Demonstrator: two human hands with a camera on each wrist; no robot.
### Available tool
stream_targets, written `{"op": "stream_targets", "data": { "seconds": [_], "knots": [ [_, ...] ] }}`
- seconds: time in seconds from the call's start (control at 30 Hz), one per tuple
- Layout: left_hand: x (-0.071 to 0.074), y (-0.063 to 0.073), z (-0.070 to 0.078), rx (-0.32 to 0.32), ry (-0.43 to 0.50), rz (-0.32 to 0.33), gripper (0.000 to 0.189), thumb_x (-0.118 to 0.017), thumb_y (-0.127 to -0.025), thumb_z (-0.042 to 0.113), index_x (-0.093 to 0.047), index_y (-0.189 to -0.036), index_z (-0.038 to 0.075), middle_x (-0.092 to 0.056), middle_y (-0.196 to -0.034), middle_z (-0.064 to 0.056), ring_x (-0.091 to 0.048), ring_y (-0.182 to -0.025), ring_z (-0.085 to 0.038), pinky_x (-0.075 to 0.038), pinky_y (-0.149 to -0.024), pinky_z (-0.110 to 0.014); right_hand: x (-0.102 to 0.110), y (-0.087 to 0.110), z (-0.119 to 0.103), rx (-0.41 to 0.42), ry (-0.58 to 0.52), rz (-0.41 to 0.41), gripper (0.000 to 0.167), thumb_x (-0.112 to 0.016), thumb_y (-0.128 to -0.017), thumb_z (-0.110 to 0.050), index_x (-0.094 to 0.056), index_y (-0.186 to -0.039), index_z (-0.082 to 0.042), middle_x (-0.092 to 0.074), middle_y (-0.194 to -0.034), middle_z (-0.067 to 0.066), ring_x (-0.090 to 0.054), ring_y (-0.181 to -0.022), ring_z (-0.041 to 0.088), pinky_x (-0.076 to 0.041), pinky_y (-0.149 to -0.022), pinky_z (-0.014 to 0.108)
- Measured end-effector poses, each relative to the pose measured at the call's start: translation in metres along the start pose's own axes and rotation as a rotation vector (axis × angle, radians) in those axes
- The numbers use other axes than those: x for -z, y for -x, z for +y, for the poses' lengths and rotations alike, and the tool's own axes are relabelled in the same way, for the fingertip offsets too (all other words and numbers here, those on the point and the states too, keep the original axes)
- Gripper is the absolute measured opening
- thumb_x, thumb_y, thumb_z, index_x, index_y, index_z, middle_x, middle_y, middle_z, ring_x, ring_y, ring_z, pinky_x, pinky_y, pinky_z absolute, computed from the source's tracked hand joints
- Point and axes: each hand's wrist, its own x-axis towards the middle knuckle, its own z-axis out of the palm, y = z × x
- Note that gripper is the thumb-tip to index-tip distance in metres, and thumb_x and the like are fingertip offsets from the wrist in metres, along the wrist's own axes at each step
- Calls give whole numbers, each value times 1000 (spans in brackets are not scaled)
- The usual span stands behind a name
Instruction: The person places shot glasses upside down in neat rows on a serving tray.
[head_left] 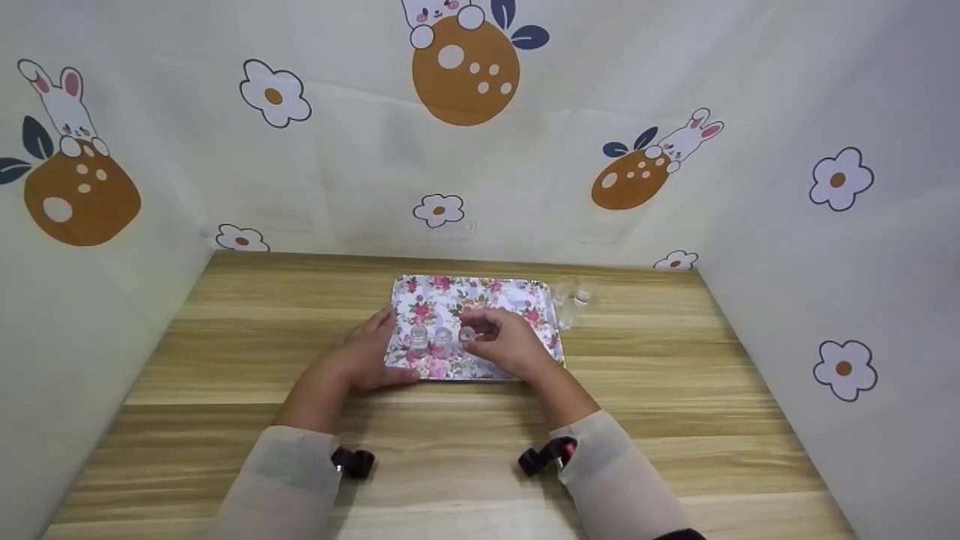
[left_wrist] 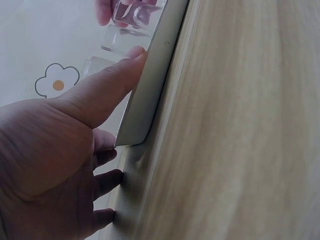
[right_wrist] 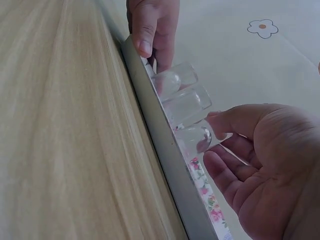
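A floral tray [head_left: 510, 292] lies on the table. Two clear shot glasses, the left one [head_left: 418, 341] and the middle one [head_left: 443, 339], stand in a row near its front left. My right hand [head_left: 510, 345] pinches a third shot glass [right_wrist: 195, 138] between thumb and fingers, beside that row. In the right wrist view its base is close over the tray, and fingers partly cover it. My left hand [head_left: 365, 352] holds the tray's front left corner. The left thumb [left_wrist: 117, 77] lies over the front rim, and the fingers spread along the left side.
Several more clear glasses [head_left: 582, 295] are on the wooden table [head_left: 637, 420] just beyond the tray's right edge. Walls with a rabbit and flower print [head_left: 352, 165] close off the back and both sides.
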Motion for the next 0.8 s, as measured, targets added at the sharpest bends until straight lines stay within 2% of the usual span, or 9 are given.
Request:
{"op": "stream_targets", "data": {
  "seconds": [0.17, 0.3, 0.47, 0.8],
  "knots": [
    [1, 1, 1, 6, 22, 5, 126, -80, -88, 63, -7, -172, 4, -2, -183, -14, -9, -166, -50, -14, -135, -67, 8, 1, -2, 18, -16, 15, 43, -79, -98, -23, -71, -137, -6, -75, -135, 14, -74, -122, 25, -61, -106, 35],
    [1, 2, 2, 6, 55, 11, 125, -82, -88, 61, -8, -172, 4, -3, -183, -14, -9, -166, -51, -17, -135, -66, 23, 1, -4, 23, -7, 122, 40, -78, -99, -26, -73, -134, -9, -76, -132, 14, -74, -120, 25, -61, -107, 39],
    [0, 0, -1, 34, 52, -1, 127, -80, -88, 65, -6, -173, 6, 0, -183, -12, -7, -166, -50, -16, -135, -65, 44, 3, 0, 13, 3, 253, 35, -77, -100, -26, -75, -131, -11, -78, -126, 8, -72, -120, 24, -60, -107, 42],
    [-3, -2, -1, 49, 52, -9, 130, -81, -86, 67, -3, -173, 10, 2, -184, -10, -4, -168, -47, -14, -135, -66, 86, 13, 20, -38, -28, 402, 33, -78, -99, -23, -75, -128, -7, -77, -123, 13, -71, -114, 25, -58, -96, 26]
  ]
}}
